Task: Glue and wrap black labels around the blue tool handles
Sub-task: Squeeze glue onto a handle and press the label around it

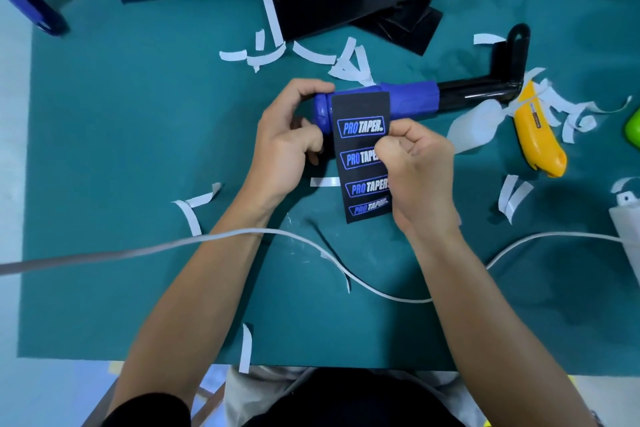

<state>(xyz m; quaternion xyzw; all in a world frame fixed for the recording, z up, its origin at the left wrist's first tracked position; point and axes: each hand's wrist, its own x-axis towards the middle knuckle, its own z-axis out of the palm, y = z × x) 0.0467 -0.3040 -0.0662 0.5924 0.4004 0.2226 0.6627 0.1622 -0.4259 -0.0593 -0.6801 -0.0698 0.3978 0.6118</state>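
Your left hand (287, 125) curls round the rigid blue handle's (412, 97) flanged end at mid-bench (138, 114), while your right hand (415, 156) pinches the thin, floppy black label (362, 149) draped over it, likely crease-prone, so keep to its edges.

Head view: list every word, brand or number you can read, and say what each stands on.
"PRO TAPER." – four times, stacked down the black rectangular paper label draped over the blue rubber handle; the lowest is blurred.
Small dark print on the yellow plastic utility knife: too small to read.
White mark on the black sheets: unreadable.
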